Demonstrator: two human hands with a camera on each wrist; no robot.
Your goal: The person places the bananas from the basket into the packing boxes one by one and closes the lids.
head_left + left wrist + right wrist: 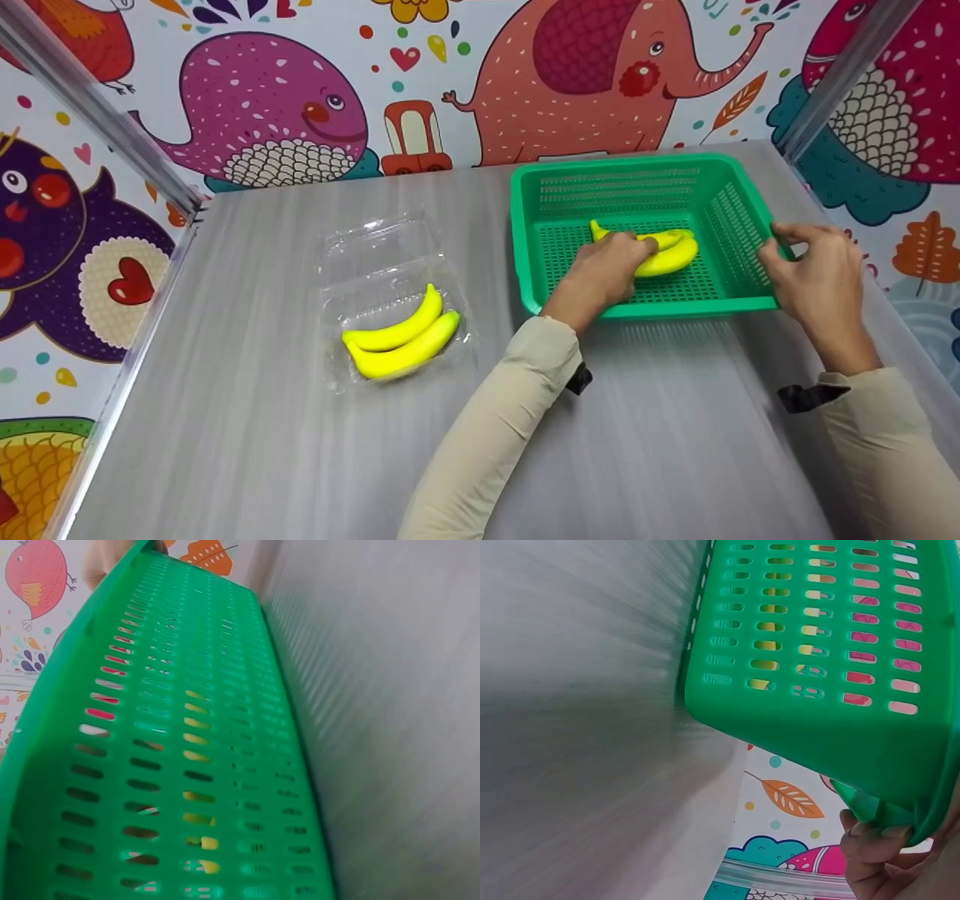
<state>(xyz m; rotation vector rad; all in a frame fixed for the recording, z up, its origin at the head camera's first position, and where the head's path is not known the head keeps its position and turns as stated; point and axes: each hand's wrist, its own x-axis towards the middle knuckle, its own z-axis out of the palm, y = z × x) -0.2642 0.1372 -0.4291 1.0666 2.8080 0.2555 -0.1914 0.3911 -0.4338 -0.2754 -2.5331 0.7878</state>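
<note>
A green plastic basket (750, 225) holds yellow bananas (671, 261) on its mesh floor. My left hand (600, 274) reaches over the near rim and grips a banana inside; the fingertips are partly hidden in the head view. In the left wrist view the basket wall (165, 712) blocks that hand, and bits of yellow show through the slots. My right hand (821, 281) holds the basket's right rim between thumb and fingers. From the right wrist view, the right hand's fingers (874, 844) curl at the rim.
Left of the basket, a clear plastic clamshell box (379, 244) lies with its lid folded back, two bananas (405, 352) in its near half. The grey table (247, 435) meets printed wall panels (427, 67) at the back and sides, with metal posts (97, 105) at the corners.
</note>
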